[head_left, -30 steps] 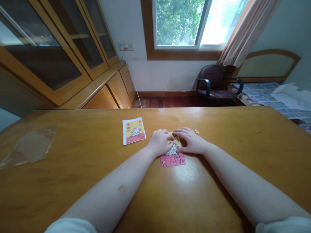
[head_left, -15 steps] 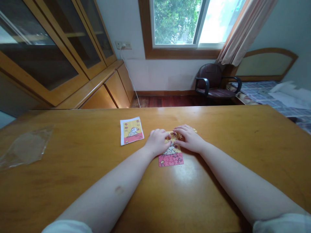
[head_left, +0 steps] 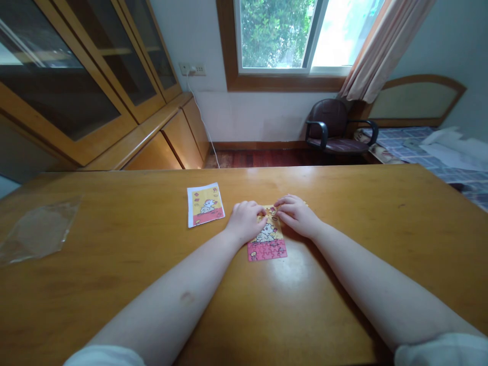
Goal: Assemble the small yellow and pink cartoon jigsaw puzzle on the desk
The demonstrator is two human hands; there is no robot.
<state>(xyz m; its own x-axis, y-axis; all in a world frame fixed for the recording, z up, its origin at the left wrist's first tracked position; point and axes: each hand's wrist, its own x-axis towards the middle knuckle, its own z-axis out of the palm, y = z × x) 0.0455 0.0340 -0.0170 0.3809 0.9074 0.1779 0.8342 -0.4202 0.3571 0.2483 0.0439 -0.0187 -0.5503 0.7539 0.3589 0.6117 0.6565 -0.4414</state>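
Observation:
A small jigsaw puzzle (head_left: 267, 244), yellow above and pink below with a white cartoon animal, lies flat on the wooden table (head_left: 343, 284). My left hand (head_left: 246, 219) rests on its upper left edge with the fingers curled. My right hand (head_left: 295, 214) lies on its upper right edge, fingertips pressed down near the top. The two hands nearly meet over the puzzle's top. A printed reference card (head_left: 205, 204) with the same picture lies to the left of my left hand.
A clear plastic bag (head_left: 36, 230) lies at the table's far left. Beyond the table stand wooden cabinets with glass doors (head_left: 87, 76), a dark office chair (head_left: 335, 129) under the window, and a bed (head_left: 430, 147) at the right.
My right hand has slid slightly left and its fingertips have drawn in towards the puzzle's top; it now covers the loose yellow piece seen beside it earlier. The view shifted slightly.

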